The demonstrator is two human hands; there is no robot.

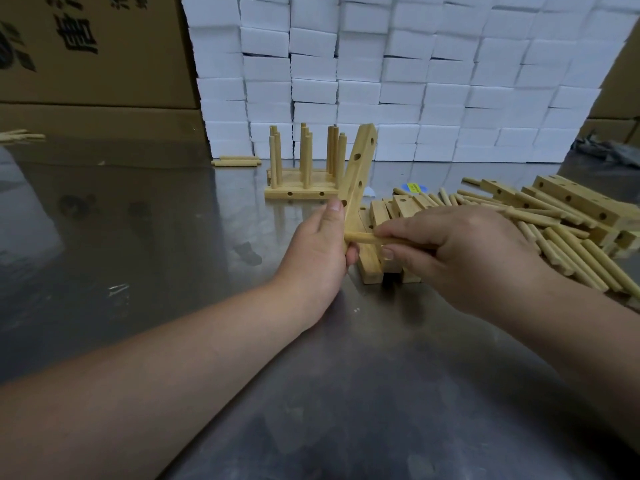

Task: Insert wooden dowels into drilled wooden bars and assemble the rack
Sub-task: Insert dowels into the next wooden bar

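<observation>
Pinching a single wooden dowel (363,238) between thumb and fingertips of the right hand (460,251), holding it roughly level and pointing its free tip left. Touching that tip to the lower end of a drilled wooden bar (358,168). Gripping this bar low down with the left hand (318,244), thumb lying up along the near face, standing it on end and leaning it right. Showing several open holes along the upper length, with no dowel standing in any of them. Not telling whether the tip is already entering a hole: hidden at the left fingers.

Judging the step: seating the first dowel in this bar. Next move likely calling for squaring the tip to its hole, then pushing straight along the dowel while bracing the bar from the left; pushing askew risking a jam.

Noting outward on the bench (346,375): flat bars lying just beneath the hands; a heap of loose dowels (571,258) and drilled bars to the right; a partly built rack (301,181) with upright dowels standing just beyond; white foam blocks (381,64) stacked behind.
</observation>
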